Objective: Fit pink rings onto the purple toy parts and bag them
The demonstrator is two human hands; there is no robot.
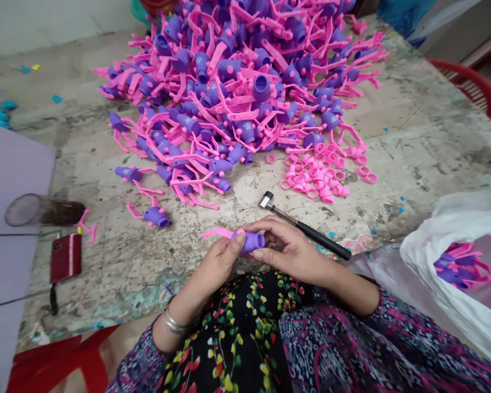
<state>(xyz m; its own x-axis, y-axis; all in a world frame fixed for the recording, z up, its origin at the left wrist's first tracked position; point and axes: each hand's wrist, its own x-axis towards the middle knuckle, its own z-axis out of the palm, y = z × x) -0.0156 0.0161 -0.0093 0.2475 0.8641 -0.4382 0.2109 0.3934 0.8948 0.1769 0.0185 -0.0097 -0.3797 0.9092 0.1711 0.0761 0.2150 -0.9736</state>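
Close to the table's front edge, my left hand [225, 254] grips a purple plastic piece [251, 242] with a pink arm sticking out to the left. My right hand [288, 248] curls around the piece's open end, thumb below and fingers above, with some fingertips hidden behind it. Just beyond my right hand lies a small hammer [303, 224] with a black handle. A heap of like purple and pink pieces [229, 98] covers the far middle of the table. Small pink rings [317, 172] are piled at its near right side.
At the right, an open white sack [425, 256] holds more purple and pink pieces. A glass [24, 210] with dark contents and a dark red device [65, 257] are at the left. A red chair [466, 82] is beyond the right table edge, a red stool [61, 360] below left.
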